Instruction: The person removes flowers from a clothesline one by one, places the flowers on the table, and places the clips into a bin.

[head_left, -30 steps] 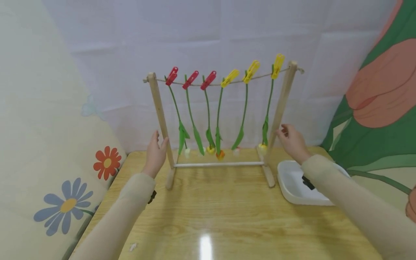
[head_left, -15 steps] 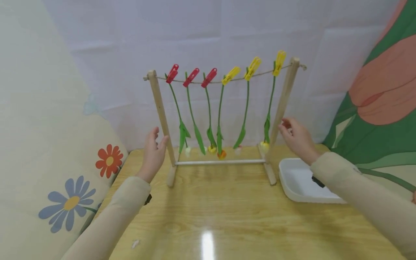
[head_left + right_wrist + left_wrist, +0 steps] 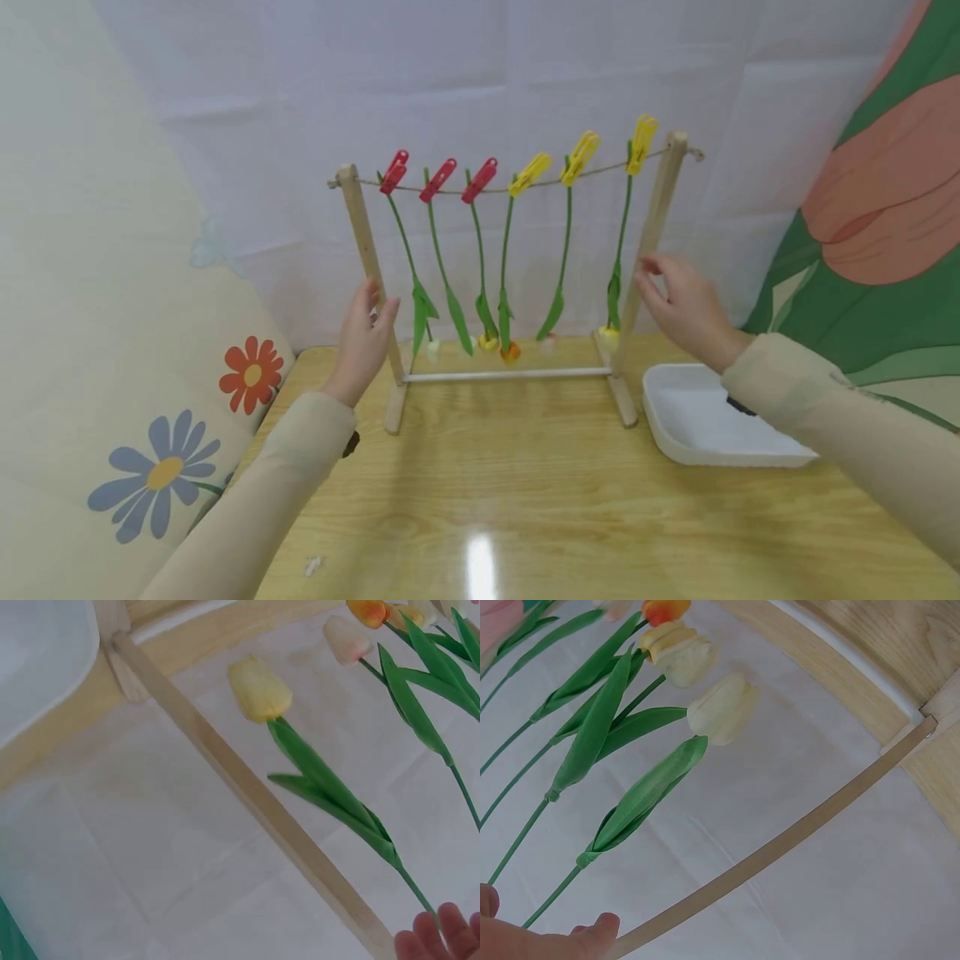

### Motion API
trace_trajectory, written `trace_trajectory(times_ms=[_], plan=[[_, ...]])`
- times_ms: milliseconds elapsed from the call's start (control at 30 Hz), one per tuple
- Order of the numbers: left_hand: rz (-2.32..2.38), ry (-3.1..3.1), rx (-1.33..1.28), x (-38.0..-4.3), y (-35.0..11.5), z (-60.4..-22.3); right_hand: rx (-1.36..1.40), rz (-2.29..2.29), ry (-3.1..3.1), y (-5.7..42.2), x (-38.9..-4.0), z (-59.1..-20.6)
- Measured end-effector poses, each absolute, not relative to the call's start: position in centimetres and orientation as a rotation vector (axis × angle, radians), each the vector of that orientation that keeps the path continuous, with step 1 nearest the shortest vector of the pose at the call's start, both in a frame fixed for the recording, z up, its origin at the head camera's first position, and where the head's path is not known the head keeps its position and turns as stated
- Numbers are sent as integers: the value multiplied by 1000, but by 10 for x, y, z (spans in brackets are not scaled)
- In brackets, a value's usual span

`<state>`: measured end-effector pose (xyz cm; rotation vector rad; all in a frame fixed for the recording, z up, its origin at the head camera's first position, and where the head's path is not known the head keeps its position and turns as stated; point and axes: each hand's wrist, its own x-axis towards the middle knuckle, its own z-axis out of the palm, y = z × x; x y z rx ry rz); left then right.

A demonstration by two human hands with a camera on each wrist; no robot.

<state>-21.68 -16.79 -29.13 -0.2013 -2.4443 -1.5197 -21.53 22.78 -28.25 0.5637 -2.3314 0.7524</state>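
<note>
The bare left hand (image 3: 547, 941) is cut off at the left wrist view's lower left, the bare right hand (image 3: 444, 937) at the right wrist view's lower right. In the head view, a beige cloth sleeve (image 3: 840, 417) partly hides the white rectangular tray (image 3: 681, 408) at right; a whitish scrap (image 3: 312, 566), lower left, is too small to identify

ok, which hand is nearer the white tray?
Right. The right hand is by the right wooden post, just above the white tray in the head view; the left hand is by the left wooden post, across the rack from the tray.
</note>
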Motion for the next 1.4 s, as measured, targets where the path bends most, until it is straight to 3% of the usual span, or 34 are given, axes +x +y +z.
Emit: trace_trajectory(times_ms=[700, 1400], plan=[[-1603, -2369, -261, -228, -161, -272, 891, 410, -2104, 207, -218, -237], [-1632, -2298, -221, -252, -150, -262, 975, 308, -2109, 160, -224, -210]])
